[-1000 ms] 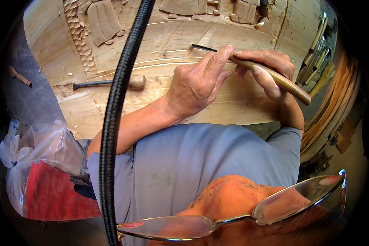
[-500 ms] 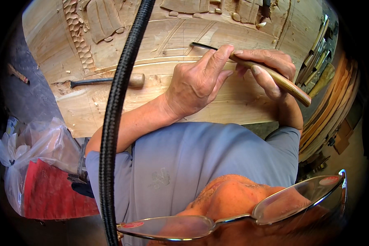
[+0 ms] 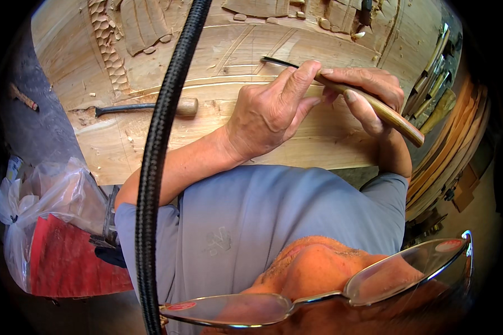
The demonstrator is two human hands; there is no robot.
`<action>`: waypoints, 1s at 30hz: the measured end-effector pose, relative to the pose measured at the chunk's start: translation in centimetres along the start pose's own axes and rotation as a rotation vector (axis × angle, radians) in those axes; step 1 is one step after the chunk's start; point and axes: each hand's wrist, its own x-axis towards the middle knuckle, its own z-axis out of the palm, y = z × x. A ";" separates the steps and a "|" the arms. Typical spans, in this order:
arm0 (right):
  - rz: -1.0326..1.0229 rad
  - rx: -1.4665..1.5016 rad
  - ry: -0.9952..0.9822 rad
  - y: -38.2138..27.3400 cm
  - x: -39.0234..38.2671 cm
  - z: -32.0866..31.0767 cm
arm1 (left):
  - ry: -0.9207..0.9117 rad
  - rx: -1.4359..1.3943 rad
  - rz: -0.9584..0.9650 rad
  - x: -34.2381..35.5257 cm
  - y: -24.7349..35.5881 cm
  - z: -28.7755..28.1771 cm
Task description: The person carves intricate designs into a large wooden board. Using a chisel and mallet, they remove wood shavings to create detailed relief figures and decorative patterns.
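Observation:
My left hand [image 3: 271,109] is closed round the front of a slim carving gouge [image 3: 391,117], thumb and fingers near where its dark blade meets the wooden handle. My right hand [image 3: 371,92] grips that handle, whose end sticks out toward the lower right. The blade's tip lies at faint ruled lines on a pale wooden carving board [image 3: 307,151], which has carved relief and a band of scalloped texture in its upper part. A second chisel [image 3: 185,107] with a round wooden handle lies on the board left of my left hand, partly hidden by a black braided hose.
The black hose [image 3: 159,156] crosses the view top to bottom. Several tools [image 3: 433,78] lie along the right, beside stacked wooden boards [image 3: 452,145]. At lower left are a plastic bag [image 3: 56,190] and red material [image 3: 67,262]; a stick [image 3: 23,97] lies on the grey surface at left.
My hands and the gouge have shifted only very slightly, both grips unchanged. The bag and lower board edge appear a little higher in the view.

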 end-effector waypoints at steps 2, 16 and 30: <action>-0.002 -0.002 -0.006 0.0 0.1 -0.1 | 0.004 -0.004 0.006 0.0 -0.1 0.0; -0.016 -0.026 -0.037 -0.4 0.8 -0.9 | 0.050 0.020 0.099 0.6 0.0 -0.1; -0.031 -0.011 -0.035 -0.1 0.6 -0.8 | 0.021 0.016 0.085 0.4 -0.1 0.0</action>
